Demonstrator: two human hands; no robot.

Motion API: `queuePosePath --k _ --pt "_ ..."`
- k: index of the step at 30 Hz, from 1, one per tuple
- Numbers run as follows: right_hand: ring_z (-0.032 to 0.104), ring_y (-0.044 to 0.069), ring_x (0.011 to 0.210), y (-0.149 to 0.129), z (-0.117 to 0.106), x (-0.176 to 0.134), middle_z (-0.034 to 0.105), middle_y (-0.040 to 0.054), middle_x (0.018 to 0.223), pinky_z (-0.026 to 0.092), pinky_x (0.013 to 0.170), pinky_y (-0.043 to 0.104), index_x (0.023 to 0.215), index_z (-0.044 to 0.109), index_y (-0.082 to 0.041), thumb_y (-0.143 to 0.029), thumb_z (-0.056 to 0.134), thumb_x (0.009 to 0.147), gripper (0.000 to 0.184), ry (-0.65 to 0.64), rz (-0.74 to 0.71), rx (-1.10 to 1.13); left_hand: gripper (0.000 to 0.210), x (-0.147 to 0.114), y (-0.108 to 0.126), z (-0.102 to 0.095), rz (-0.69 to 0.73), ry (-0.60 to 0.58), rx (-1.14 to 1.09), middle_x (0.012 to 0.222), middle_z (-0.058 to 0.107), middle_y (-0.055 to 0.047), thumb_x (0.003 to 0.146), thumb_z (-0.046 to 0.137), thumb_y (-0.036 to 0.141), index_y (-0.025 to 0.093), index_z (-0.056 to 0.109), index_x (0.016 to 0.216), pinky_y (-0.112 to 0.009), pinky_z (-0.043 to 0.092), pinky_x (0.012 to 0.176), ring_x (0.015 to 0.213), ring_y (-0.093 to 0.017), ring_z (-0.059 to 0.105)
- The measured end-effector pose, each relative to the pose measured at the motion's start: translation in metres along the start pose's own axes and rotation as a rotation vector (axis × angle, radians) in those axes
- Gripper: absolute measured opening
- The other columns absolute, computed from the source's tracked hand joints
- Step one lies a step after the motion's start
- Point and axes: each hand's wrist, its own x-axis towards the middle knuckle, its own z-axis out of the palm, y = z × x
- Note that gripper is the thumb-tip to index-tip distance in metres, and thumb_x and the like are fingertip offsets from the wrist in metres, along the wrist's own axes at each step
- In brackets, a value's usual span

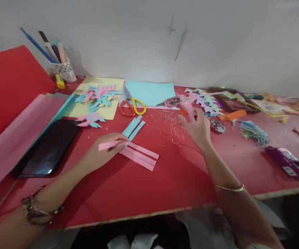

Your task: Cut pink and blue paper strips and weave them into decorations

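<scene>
- Head view. Surface: red table [128, 193] with a pale wooden front edge, pushed against a plain white wall [216, 38] that carries a few faint dark marks.
- Far left: a red board [7, 83] leans up from the table; a long pink sheet [17, 135] lies sloping below it, partly over a dark tablet [48, 148] with a glossy black screen.
- Container: patterned cup [66, 71] at the back left corner, holding upright pens and pencils [48, 48]; a small yellow object sits just beside its base.
- Back centre: yellow sheet [108, 100] bearing a pile of pink and blue paper pieces [97, 95]; light blue sheet [151, 92] next to it; scissors [131, 105] with orange and yellow handles lie between the two.
- Left hand [97, 157]: fingers closed in a narrow pinch on one pink strip [110, 145], lifted slightly above further pink strips [141, 156] flat on the table; blue strips [134, 127] lie just behind.
- Right hand [197, 128]: curled around a pink glue gun [187, 105], which is blurred; a bangle sits on the forearm.
- Right of that hand: a folded pink-and-blue paper piece [206, 102], a small round patterned item [218, 126], a purple object [285, 160], and mixed paper clutter toward the far right, too blurred to identify.
- Fine scraps are scattered on the table between the two hands.
</scene>
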Motion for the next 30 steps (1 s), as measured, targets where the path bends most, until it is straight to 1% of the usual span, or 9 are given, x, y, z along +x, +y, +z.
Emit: queuePosePath --k 2,5,7,10,16,21,26,28,30 --pt "0.052 0.019 0.068 0.000 0.000 0.000 0.058 0.0042 0.076 0.038 0.058 0.030 0.088 0.052 -0.020 -0.048 0.054 0.066 0.036 0.001 -0.004 0.002 0.032 0.001 -0.002 -0.003 0.044 -0.010 0.033 0.096 0.059 -0.003 0.083 0.040 0.043 0.020 0.054 0.100 -0.025 0.044 0.078 0.088 -0.017 0.055" --pt "0.052 0.019 0.068 0.000 0.000 0.000 0.057 0.0041 0.075 0.038 0.058 0.031 0.089 0.052 -0.020 -0.048 0.053 0.066 0.036 0.001 -0.003 0.008 0.037 0.002 -0.008 -0.006 0.113 -0.060 0.117 0.109 0.052 -0.006 0.081 0.045 0.042 0.021 0.050 0.111 -0.030 0.041 0.087 0.101 -0.020 0.050" --pt "0.052 0.019 0.068 -0.001 0.000 0.000 0.057 0.0036 0.075 0.038 0.059 0.031 0.089 0.052 -0.021 -0.047 0.053 0.066 0.035 0.000 0.004 0.014 0.034 0.004 -0.012 -0.007 0.139 -0.118 0.187 0.111 0.049 -0.007 0.080 0.046 0.040 0.023 0.053 0.109 -0.034 0.039 0.090 0.105 -0.022 0.047" --pt "0.052 0.020 0.069 -0.001 0.000 0.000 0.057 0.0037 0.076 0.039 0.060 0.032 0.089 0.052 -0.021 -0.047 0.053 0.066 0.034 -0.015 0.017 0.016 0.033 0.005 -0.016 -0.009 0.113 -0.168 0.267 0.111 0.048 -0.006 0.078 0.047 0.041 0.026 0.057 0.106 -0.036 0.040 0.089 0.105 -0.023 0.046" --pt "0.053 0.021 0.072 0.001 0.000 0.000 0.059 0.0053 0.082 0.039 0.061 0.033 0.093 0.051 -0.021 -0.046 0.054 0.066 0.037 -0.025 0.042 0.004 0.050 0.005 -0.019 -0.013 0.080 -0.242 0.313 0.119 0.045 -0.007 0.070 0.055 0.047 0.027 0.050 0.116 -0.038 0.039 0.091 0.111 -0.027 0.043" --pt "0.053 0.021 0.074 0.002 0.001 0.001 0.059 0.0062 0.083 0.039 0.061 0.033 0.094 0.052 -0.020 -0.046 0.054 0.066 0.038 -0.035 0.061 -0.005 0.044 0.005 -0.009 -0.008 -0.023 -0.205 0.280 0.109 0.048 -0.007 0.073 0.051 0.044 0.021 0.052 0.111 -0.032 0.045 0.080 0.094 -0.022 0.054" --pt "0.053 0.022 0.074 0.000 0.001 0.001 0.060 0.0057 0.082 0.038 0.059 0.032 0.091 0.052 -0.020 -0.047 0.054 0.065 0.038 -0.039 0.069 -0.005 0.044 0.002 0.014 0.003 -0.107 -0.140 0.469 0.102 0.052 -0.007 0.076 0.044 0.049 0.022 0.052 0.110 -0.031 0.045 0.064 0.083 -0.023 0.057" --pt "0.053 0.021 0.073 0.000 0.000 0.001 0.060 0.0054 0.081 0.038 0.059 0.032 0.089 0.052 -0.020 -0.048 0.054 0.065 0.037 -0.047 0.077 -0.009 0.045 0.001 0.019 0.006 -0.095 -0.120 0.562 0.097 0.055 -0.006 0.075 0.045 0.051 0.022 0.054 0.108 -0.032 0.044 0.063 0.080 -0.023 0.057" --pt "0.053 0.021 0.072 -0.001 0.000 0.000 0.059 0.0053 0.081 0.038 0.058 0.032 0.088 0.051 -0.020 -0.048 0.054 0.065 0.035 -0.058 0.083 -0.019 0.045 0.001 0.020 0.008 -0.056 -0.095 0.614 0.093 0.056 -0.005 0.073 0.048 0.052 0.021 0.056 0.105 -0.033 0.044 0.069 0.081 -0.023 0.057"
